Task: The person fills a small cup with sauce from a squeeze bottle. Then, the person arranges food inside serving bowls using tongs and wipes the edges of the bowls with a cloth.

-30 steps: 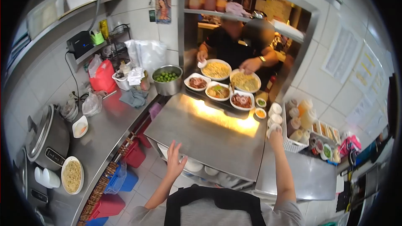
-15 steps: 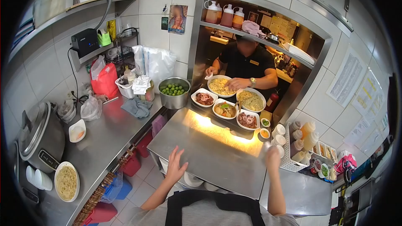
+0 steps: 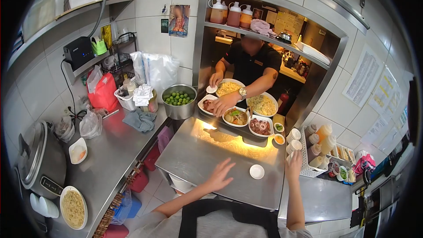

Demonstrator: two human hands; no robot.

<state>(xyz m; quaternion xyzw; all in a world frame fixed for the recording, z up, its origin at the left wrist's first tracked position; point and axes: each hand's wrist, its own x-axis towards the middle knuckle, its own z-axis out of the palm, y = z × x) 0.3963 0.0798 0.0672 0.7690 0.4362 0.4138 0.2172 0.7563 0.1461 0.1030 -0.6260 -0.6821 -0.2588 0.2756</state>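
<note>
My left hand (image 3: 220,176) hangs over the steel counter (image 3: 189,150), fingers spread and holding nothing. A small white sauce dish (image 3: 257,172) rests on the counter between my hands. My right hand (image 3: 294,165) is at the near end of the stacked white sauce dishes (image 3: 293,146), beside the white basket. Its fingers are closed around a dish there, partly hidden by the hand. Beyond the counter lie an oval dish of soup with vegetables (image 3: 235,117), a meat dish with onion rings (image 3: 260,126) and two small cups of garnish (image 3: 279,133).
Across the pass, a co-worker's hand (image 3: 225,104) reaches over a meat dish; the other holds a small white dish (image 3: 211,89). A pot of green limes (image 3: 179,99) stands at the left. The basket of sauce bottles (image 3: 304,163) borders my right hand.
A white sauce dish now lies on the counter. My right hand has moved right to the stack, my left hand rightward. The co-worker's hand has shifted from the rice toward the meat dish.
</note>
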